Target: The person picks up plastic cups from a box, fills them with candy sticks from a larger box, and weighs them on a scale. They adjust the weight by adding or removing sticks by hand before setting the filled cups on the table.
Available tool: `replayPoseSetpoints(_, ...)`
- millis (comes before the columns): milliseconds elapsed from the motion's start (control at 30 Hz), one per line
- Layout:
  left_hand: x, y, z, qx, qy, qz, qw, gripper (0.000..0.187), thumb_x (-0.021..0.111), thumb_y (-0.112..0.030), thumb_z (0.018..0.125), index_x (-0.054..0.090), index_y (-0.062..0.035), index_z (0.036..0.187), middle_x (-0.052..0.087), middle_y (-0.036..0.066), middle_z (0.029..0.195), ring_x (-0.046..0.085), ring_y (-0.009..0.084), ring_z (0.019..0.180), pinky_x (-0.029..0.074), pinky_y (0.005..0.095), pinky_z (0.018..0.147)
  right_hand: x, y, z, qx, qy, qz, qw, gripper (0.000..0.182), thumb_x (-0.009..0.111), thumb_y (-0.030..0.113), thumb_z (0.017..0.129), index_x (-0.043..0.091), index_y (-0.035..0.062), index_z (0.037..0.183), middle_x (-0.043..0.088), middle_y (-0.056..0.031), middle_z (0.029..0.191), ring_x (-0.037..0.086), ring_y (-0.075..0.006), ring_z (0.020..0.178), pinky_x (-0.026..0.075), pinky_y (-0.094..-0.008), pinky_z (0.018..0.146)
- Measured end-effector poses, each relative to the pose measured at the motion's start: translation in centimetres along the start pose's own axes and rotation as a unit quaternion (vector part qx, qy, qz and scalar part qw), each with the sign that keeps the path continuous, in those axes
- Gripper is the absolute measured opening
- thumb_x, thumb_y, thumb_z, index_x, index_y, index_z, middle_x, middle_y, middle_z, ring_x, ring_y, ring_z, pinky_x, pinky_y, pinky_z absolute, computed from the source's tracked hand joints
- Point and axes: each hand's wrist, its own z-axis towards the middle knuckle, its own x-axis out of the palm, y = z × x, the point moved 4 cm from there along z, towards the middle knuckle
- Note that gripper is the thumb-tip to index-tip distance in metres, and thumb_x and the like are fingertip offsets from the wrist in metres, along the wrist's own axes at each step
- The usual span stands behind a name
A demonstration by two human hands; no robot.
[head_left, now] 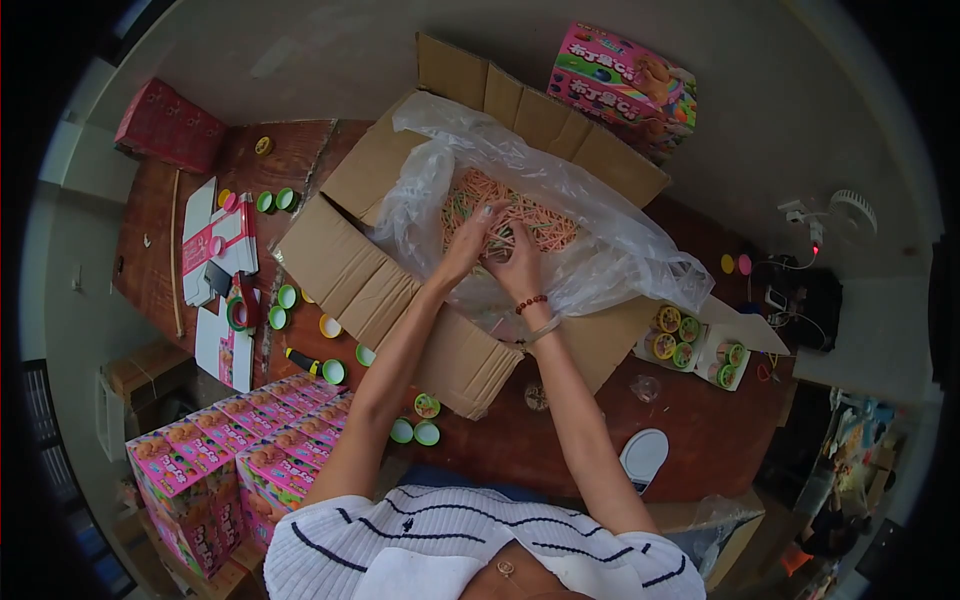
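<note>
Your left hand and right hand are grasping some sticks between them in the box; seeming light, slim and probably brittle, the sticks are calling for a gentle mid-length hold

Worktop, reddish-brown: open carton near middle, green-rimmed cups, white round device.

Sticks salmon-orange mixed with green, carton plain tan, boxes bright pink with multicoloured print, tabletop red-brown, knit top white with dark wavy stripes.
</note>
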Motion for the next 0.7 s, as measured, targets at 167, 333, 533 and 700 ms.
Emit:
replayPoseSetpoints(167, -0.3, -0.3, -0.6, 0.007, 0.011, 0.108, 0.994, 0.051, 0.033, -0.036, 0.112, 0.05, -0.0019, 0.145, 0.053, 0.011, 0.147, 0.048, 0.0238, 0.136, 0.036, 0.0366, 0.115, -0.2, 0.5, -1.2, 0.063, -0.043, -0.06, 0.995, 0.08, 0.089, 0.024, 0.067, 0.053, 0.0005, 0.134, 0.059, -0.0228, 0.123, 0.055, -0.0421, 0.117, 0.048, -0.048, 0.098)
replayPoseSetpoints(333, -1.7, -1.9, -1.5, -0.001, -0.009, 0.164, 0.986, 0.045, 0.038, -0.031, 0.111, 0.051, -0.0043, 0.145, 0.054, 0.009, 0.147, 0.051, 0.0221, 0.133, 0.041, 0.0351, 0.11, -0.6, 1.3, -1.0, 0.014, -0.039, -0.088, 0.995, 0.083, 0.09, 0.024, 0.065, 0.051, -0.0004, 0.134, 0.055, -0.0214, 0.124, 0.054, -0.0396, 0.118, 0.047, -0.0471, 0.098)
replayPoseSetpoints(533, -2.7, -2.7, -1.7, 0.052, -0.037, 0.233, 0.97, 0.042, 0.048, -0.025, 0.106, 0.054, -0.0031, 0.141, 0.058, 0.011, 0.141, 0.058, 0.0214, 0.124, 0.045, 0.0343, 0.105, -0.7, 1.3, -0.4, 0.035, -0.13, -0.076, 0.988, 0.064, 0.089, 0.019, 0.064, 0.054, 0.003, 0.115, 0.058, -0.0192, 0.117, 0.054, -0.0386, 0.115, 0.047, -0.0484, 0.096)
replayPoseSetpoints(700, -1.5, -3.9, -2.6, 0.028, -0.021, 0.249, 0.968, 0.044, 0.068, -0.01, 0.091, 0.061, -0.0065, 0.134, 0.063, 0.016, 0.125, 0.064, 0.0294, 0.115, 0.053, 0.0399, 0.097, -0.7, 1.4, -0.5, 0.028, -0.135, -0.02, 0.99, 0.061, 0.087, 0.014, 0.064, 0.052, 0.0027, 0.113, 0.057, -0.02, 0.113, 0.054, -0.0401, 0.111, 0.046, -0.0489, 0.096)
